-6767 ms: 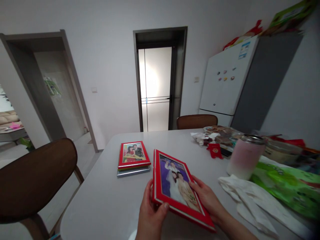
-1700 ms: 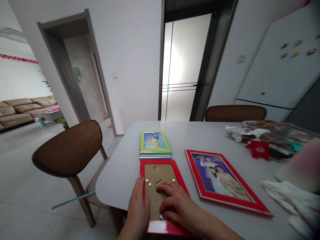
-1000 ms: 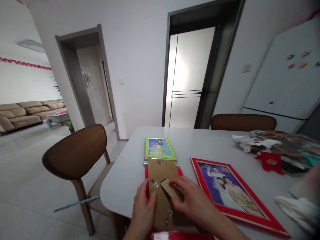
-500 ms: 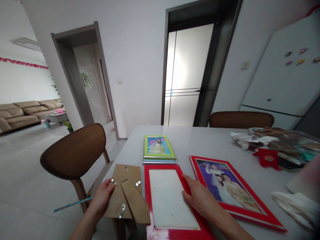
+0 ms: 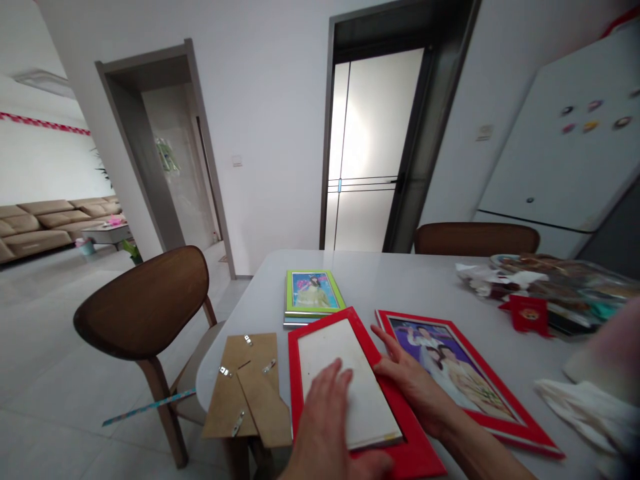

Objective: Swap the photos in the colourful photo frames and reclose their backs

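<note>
A red picture frame [image 5: 296, 400] lies face down on the table, tilted a little, with a white sheet [image 5: 350, 360] inside its opening. My left hand [image 5: 327, 420] rests on that sheet with its fingers spread, holding nothing. My right hand [image 5: 413, 387] grips the frame's right rail, and its fingers nearly touch a second red frame holding a wedding photo [image 5: 453, 367]. To the left, a brown cardboard backing [image 5: 240, 393] with metal clips and a hinged flap lies loose on the table.
A stack of frames topped by a green one [image 5: 313, 293] sits just beyond the red frame. A dark wooden chair [image 5: 140, 313] stands past the table's left edge. At right are a plastic food bag [image 5: 555, 283], a red packet [image 5: 529, 310], white cloth [image 5: 585, 407], and a blurred pink tumbler [image 5: 613, 353].
My left hand has let go of the cardboard backing, which now lies on the table, and has moved onto the white sheet. The red frame has turned slightly, its far end swinging right.
</note>
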`<state>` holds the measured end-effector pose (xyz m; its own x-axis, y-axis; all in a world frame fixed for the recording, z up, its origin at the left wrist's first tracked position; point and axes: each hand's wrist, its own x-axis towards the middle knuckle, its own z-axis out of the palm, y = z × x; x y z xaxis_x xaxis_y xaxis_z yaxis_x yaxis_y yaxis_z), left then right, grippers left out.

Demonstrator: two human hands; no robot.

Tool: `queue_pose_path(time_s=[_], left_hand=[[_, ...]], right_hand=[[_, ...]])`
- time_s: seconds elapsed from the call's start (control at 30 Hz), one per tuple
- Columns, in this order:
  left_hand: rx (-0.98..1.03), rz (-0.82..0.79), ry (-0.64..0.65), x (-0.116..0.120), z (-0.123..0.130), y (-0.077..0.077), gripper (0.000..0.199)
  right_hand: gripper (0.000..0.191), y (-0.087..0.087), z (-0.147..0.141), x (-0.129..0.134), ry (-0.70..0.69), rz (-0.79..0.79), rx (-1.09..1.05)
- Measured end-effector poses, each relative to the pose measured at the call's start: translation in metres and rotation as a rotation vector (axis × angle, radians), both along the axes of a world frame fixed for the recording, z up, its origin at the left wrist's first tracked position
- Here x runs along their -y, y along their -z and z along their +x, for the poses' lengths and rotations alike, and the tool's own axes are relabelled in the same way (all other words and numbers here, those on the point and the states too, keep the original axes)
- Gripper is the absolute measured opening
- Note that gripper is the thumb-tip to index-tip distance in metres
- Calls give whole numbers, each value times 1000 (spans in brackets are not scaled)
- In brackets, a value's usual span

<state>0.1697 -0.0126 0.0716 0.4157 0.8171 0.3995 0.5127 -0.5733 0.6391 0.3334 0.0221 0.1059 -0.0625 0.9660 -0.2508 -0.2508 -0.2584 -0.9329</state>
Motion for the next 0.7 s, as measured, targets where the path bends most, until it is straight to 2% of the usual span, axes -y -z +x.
queue_pose_path(time_s=[0.1, 0.23, 0.3, 0.37, 0.47, 0.53, 0.63, 0.7], left_hand=[[-52, 125, 73, 7, 28, -8, 70], [-47, 300, 109, 4, 22, -19, 61], [12, 353, 28, 4, 8, -23, 59], [96, 347, -151, 4, -10, -26, 52], [207, 189, -455, 4, -43, -28, 41], [288, 9, -580, 4, -65, -24, 41], [417, -205, -632, 3, -91, -5, 45], [431, -248, -632, 2, -102, 12, 46]], right_hand=[[82, -6, -2, 3, -29, 30, -33], [80, -1, -2, -1, -77, 92, 77], [78, 5, 0, -6, -62, 123, 238], [74, 13, 3, -11, -42, 151, 447], [66, 24, 9, -18, -17, 244, 802], [60, 31, 13, -21, -3, 303, 1009], [54, 40, 17, -24, -20, 346, 1190], [51, 45, 19, -25, -42, 381, 1273]])
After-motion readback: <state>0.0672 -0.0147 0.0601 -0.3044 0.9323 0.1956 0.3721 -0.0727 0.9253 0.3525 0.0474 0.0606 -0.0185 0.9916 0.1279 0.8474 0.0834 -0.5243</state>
